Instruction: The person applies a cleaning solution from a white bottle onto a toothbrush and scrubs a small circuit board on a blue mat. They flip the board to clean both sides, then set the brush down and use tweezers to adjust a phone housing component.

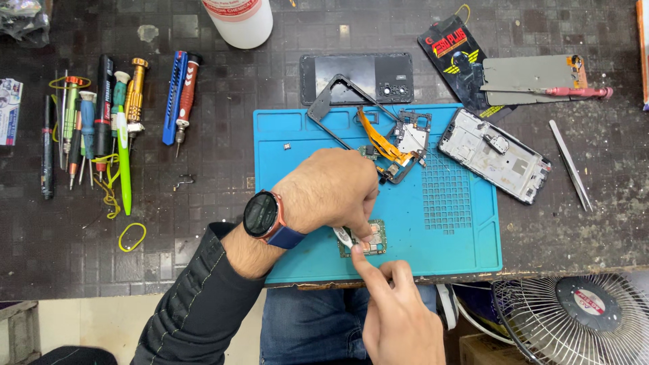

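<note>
Down near the front edge of the blue work mat (466, 250) lay a small green circuit board (373, 242), flat, and both our hands were on it. Our left hand (331, 192), the one with the wristwatch (262, 214), curled over the board from above, fingers closed together and pinching something pale against its left end; what exactly sat in that pinch we could not tell, as the knuckles hid it. Our right hand (395, 307) came up from below with the index fingertip pressed to the board's near edge, the other fingers folded in. We judged that finger served to steady the board so it would not slide on the mat.

Just behind the hands, a second board with an orange flex cable (378, 138) and a thin black frame (331, 101) lay partly on the mat, kept close as parts of the same device. A bare phone chassis (497, 155) rested across the mat's right edge, tilted, and a dark back cover (358, 78) lay on the desk (203, 196) beyond the mat.

Tools stood well apart on the left: a row of screwdrivers (101, 122), a blue-and-red pair (181, 91), a yellow rubber band (132, 236). Tweezers (571, 165) lay to the right, a white bottle (240, 20) at the far edge, and a wire fan guard (574, 321) below the desk.
</note>
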